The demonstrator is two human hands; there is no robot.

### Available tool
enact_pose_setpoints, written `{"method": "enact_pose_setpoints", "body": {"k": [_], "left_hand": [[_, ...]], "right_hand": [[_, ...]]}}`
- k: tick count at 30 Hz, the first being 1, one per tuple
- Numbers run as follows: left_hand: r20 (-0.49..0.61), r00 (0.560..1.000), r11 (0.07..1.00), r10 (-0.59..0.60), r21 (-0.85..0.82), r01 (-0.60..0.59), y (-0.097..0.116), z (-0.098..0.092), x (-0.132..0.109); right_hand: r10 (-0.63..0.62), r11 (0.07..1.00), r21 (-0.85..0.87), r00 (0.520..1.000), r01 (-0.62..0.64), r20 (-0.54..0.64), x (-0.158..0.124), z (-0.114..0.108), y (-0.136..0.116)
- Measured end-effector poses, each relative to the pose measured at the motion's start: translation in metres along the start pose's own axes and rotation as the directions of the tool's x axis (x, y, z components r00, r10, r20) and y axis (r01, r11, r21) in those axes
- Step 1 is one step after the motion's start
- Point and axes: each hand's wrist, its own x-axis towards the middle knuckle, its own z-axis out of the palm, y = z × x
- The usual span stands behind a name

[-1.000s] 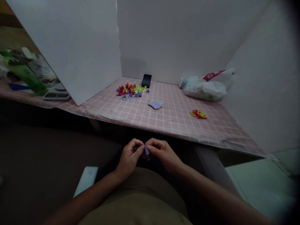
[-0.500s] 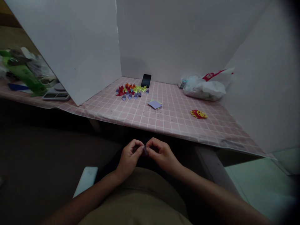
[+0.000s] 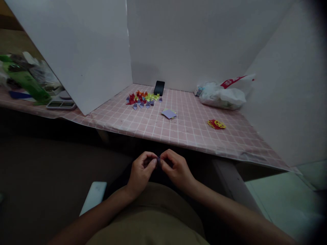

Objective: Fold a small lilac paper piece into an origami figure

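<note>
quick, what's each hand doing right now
Left hand: closed, pinching the small purple folded paper at its fingertips.
Right hand: closed, pinching the same paper from the other side.

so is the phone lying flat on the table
No, the phone stands tilted against the white back wall, behind the folded paper pieces.

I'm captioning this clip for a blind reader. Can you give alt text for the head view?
Both hands, left hand and right hand, pinch a tiny purple folded paper below a pink checked table, which holds small folded paper pieces, paper squares and a phone.
</note>
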Motion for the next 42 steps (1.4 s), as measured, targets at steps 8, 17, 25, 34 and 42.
{"method": "enact_pose_setpoints", "body": {"k": [8, 17, 25, 34, 42], "left_hand": [[-0.016, 1.0, 0.998, 0.011, 0.065, -0.01, -0.002, 0.001, 0.001], [-0.092, 0.995, 0.98, 0.043, 0.197, -0.024, 0.003, 0.002, 0.001], [-0.135, 0.975, 0.936, 0.176, 0.331, -0.123, 0.001, 0.0, 0.003], [0.131, 0.878, 0.684, 0.461, 0.578, -0.445, 0.0, -0.002, 0.002], [0.192, 0.85, 0.594, 0.49, 0.64, -0.487, -0.001, -0.002, 0.002]], "right_hand": [[-0.106, 0.99, -0.085, 0.994, 0.108, 0.034, -0.002, 0.002, 0.004], [-0.143, 0.978, -0.155, 0.99, 0.141, -0.003, -0.005, 0.005, 0.006], [0.094, 0.995, 0.031, 0.98, -0.09, -0.176, -0.006, 0.011, 0.007], [0.082, 0.995, -0.057, 0.993, -0.087, -0.089, -0.009, 0.013, 0.005], [-0.123, 0.969, -0.222, 0.991, 0.107, -0.056, -0.011, 0.011, 0.008]]}}
